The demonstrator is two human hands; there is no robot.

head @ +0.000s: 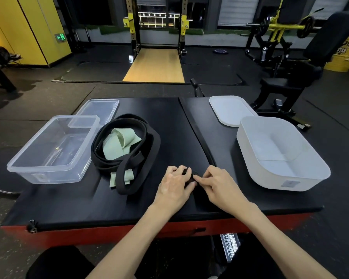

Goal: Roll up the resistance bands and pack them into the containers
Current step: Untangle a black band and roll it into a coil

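While both hands meet at the near end of the mat's centre seam (197,137), they pinch a small black band (189,175) between them. The left hand (174,183) curls its fingers over the band. The right hand (220,183) nips it between thumb and forefinger. How tightly the band is rolled is hard to tell against the black mat (89,200).

Left of the seam lies a loose pile of black resistance bands (149,150) with a pale green band (121,143) tangled inside it. Further left of the seam stands a clear plastic container (28,164), with its clear lid (101,109) behind it. Right of the seam sits a white container (250,158), with its white lid (230,109) flat behind it.
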